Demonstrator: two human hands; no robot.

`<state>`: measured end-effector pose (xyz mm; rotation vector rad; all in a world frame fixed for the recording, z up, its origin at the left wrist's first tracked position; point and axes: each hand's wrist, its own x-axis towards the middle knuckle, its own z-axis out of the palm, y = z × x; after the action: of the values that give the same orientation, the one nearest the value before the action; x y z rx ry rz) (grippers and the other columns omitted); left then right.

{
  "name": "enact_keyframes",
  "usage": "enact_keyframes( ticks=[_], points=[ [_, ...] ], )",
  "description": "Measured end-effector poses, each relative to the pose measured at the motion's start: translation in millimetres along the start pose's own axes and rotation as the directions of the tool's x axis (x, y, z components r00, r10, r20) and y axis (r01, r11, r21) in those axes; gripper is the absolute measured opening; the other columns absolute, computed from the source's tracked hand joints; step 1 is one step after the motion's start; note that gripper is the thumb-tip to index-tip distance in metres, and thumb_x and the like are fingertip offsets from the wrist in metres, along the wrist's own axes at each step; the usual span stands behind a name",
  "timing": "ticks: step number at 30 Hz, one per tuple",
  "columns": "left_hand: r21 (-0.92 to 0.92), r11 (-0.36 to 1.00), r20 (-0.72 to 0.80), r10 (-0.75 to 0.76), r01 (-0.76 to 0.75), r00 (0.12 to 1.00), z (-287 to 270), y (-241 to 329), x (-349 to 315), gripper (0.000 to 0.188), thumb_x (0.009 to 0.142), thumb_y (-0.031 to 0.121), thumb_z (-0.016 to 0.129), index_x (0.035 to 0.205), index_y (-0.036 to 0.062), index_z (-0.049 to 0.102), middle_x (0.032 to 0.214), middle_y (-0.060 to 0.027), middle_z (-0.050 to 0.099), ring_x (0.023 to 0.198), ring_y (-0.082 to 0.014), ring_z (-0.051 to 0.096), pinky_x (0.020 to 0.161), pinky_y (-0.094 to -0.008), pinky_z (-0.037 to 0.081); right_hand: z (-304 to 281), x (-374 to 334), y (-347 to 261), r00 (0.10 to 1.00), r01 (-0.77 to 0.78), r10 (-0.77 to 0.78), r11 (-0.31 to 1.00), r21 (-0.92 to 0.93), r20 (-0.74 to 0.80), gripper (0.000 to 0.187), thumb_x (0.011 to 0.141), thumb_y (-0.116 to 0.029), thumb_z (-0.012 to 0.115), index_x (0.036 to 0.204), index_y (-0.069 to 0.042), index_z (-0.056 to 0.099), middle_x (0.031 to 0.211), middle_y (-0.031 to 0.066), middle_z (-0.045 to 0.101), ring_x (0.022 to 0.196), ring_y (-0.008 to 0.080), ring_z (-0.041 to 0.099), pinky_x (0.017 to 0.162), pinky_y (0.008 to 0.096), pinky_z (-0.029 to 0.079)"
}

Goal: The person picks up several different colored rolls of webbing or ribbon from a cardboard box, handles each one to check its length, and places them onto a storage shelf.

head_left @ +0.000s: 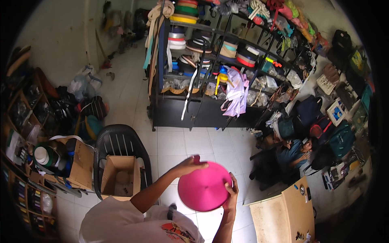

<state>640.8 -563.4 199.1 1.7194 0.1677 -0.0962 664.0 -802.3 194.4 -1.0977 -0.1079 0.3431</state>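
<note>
A large, flat roll of pink webbing (204, 187) is held up in front of my body, its round face turned toward me. My left hand (189, 166) is closed at the roll's upper left edge, where a darker pink bit of the strap sticks up by the fingers. On the lower right rim, my right hand (231, 192) grips the roll, with its fingers bent over the edge. The far side of the roll is hidden.
A black shelf rack (210, 109) with several webbing rolls stands ahead. At left, a black plastic chair (121, 137) holds an open cardboard box (119, 174). A wooden table (298, 202) stands at lower right. Another person (298, 152) sits among bags at right.
</note>
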Motion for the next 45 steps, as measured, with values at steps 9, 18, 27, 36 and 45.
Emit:
enact_keyframes(
  ticks=[9, 18, 27, 36, 45],
  points=[
    [-0.181, 0.968, -0.543, -0.244, 0.172, 0.803, -2.3, -38.2, 135.1, 0.07, 0.076, 0.067, 0.062, 0.076, -0.0026, 0.06, 0.069, -0.0099, 0.06, 0.065, -0.0188, 0.059, 0.057, -0.0349, 0.046, 15.0, 135.7, 57.0, 0.963, 0.172, -0.145, 0.979, 0.106, -0.226, 0.063, 0.077, -0.003, 0.069, 0.134, -0.006, 0.041, 0.126, 0.0107, 0.049, 0.117, 0.0243, 0.047, 0.101, 0.0382, 0.038],
    [-0.19, 0.96, -0.219, -0.247, 0.207, 0.944, -63.3, 46.9, 259.9, 0.051, 0.085, 0.042, 0.066, 0.105, -0.0041, 0.061, 0.095, -0.0118, 0.066, 0.086, -0.0178, 0.065, 0.075, -0.0295, 0.052, -40.6, 323.5, 3.3, 0.936, -0.093, 0.079, 0.995, 0.027, 0.342, 0.072, 0.064, 0.003, 0.07, 0.132, -0.001, 0.047, 0.118, 0.013, 0.058, 0.111, 0.0252, 0.054, 0.099, 0.0372, 0.041],
    [0.116, 0.968, -0.053, -0.217, 0.222, 0.975, -97.8, 79.2, 378.3, 0.063, 0.079, 0.049, 0.069, 0.111, -0.0044, 0.061, 0.099, -0.0128, 0.066, 0.085, -0.019, 0.065, 0.077, -0.0283, 0.051, -12.6, 510.9, -45.1, 0.657, -0.221, 0.351, 0.936, -0.275, 0.667, 0.072, 0.063, -0.002, 0.076, 0.13, -0.001, 0.049, 0.114, 0.0153, 0.061, 0.109, 0.0256, 0.057, 0.095, 0.0362, 0.046],
    [-0.105, 0.989, -0.495, -0.141, 0.102, 0.858, -148.0, 104.7, 439.0, 0.056, 0.082, 0.04, 0.07, 0.112, -0.0062, 0.06, 0.096, -0.0149, 0.067, 0.085, -0.0196, 0.065, 0.078, -0.0302, 0.052, 18.2, 571.7, -3.9, 0.922, -0.125, 0.088, 0.989, 0.074, 0.377, 0.066, 0.072, -0.01, 0.073, 0.131, -0.004, 0.043, 0.124, 0.0142, 0.052, 0.113, 0.0262, 0.053, 0.092, 0.0387, 0.048],
    [0.311, 0.929, -0.276, 0.289, -0.2, 0.917, -282.2, 157.9, 504.2, 0.063, 0.086, 0.049, 0.062, 0.12, -0.004, 0.054, 0.101, -0.0145, 0.066, 0.091, -0.0202, 0.063, 0.082, -0.0313, 0.05, 148.4, 703.5, -71.6, 0.739, -0.008, 0.087, 0.993, -0.12, 0.668, 0.08, 0.056, -0.005, 0.08, 0.129, -0.001, 0.048, 0.118, 0.0098, 0.058, 0.109, 0.0212, 0.055, 0.099, 0.0338, 0.04]
  ],
)
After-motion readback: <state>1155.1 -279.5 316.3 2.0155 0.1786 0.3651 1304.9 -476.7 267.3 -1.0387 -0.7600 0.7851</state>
